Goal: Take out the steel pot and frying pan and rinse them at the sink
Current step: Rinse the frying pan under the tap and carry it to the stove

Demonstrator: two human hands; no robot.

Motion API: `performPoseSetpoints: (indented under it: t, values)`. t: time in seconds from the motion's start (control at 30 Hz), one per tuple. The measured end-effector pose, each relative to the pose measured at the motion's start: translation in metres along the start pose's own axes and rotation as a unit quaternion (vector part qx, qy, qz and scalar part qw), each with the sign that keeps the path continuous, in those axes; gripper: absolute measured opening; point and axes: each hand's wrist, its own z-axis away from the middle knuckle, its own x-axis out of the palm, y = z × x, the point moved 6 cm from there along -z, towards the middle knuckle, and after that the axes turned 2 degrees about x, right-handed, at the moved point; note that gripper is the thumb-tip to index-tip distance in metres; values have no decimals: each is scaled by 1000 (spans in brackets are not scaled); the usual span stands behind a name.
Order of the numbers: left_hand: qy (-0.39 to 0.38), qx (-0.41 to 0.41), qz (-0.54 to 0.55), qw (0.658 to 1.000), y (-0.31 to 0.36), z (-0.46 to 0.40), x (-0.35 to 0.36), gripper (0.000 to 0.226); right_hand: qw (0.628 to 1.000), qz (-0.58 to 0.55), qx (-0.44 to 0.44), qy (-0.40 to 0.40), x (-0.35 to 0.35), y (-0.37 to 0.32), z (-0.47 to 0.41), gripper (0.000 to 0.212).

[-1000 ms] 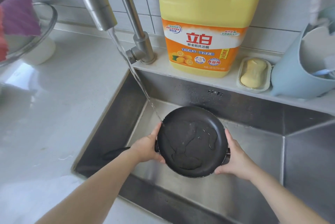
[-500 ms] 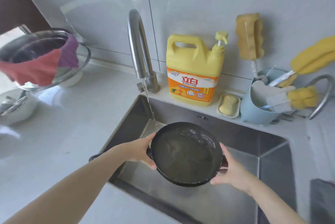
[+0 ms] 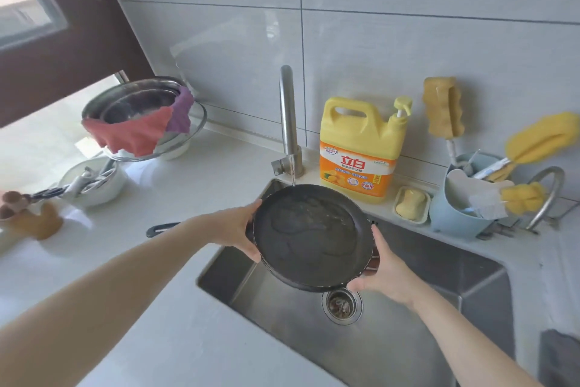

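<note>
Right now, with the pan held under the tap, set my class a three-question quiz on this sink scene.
1. True or false: both hands hold the frying pan by its rim.
2. Which item sits between the yellow detergent bottle and the blue utensil holder? A) soap dish B) scissors C) cloth
3. Fill in: water from the tap lands at the pan's ___ edge, the one nearest the wall.

Key:
1. True: left hand and right hand grip opposite sides.
2. A, the soap dish.
3. Far.
</note>
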Motion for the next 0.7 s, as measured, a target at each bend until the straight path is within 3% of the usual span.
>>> performPoseSetpoints:
  t: [0.23, 0.43, 0.57, 0.7]
  values:
    - [117, -8, -120, 986, 15, 25, -47, 117, 992, -24, -105, 67, 23, -39, 3, 134]
    - [185, 13, -34, 982, -1, 9, -32, 136, 981, 75, -148, 100, -11, -83, 9, 142]
    - [130, 67, 113, 983, 6, -12, -2, 133, 977, 165, -117, 63, -42, -110, 17, 139]
    - [28, 76, 180, 980, 10, -18, 18, 119, 986, 145, -74, 23, -55, -113, 28, 122]
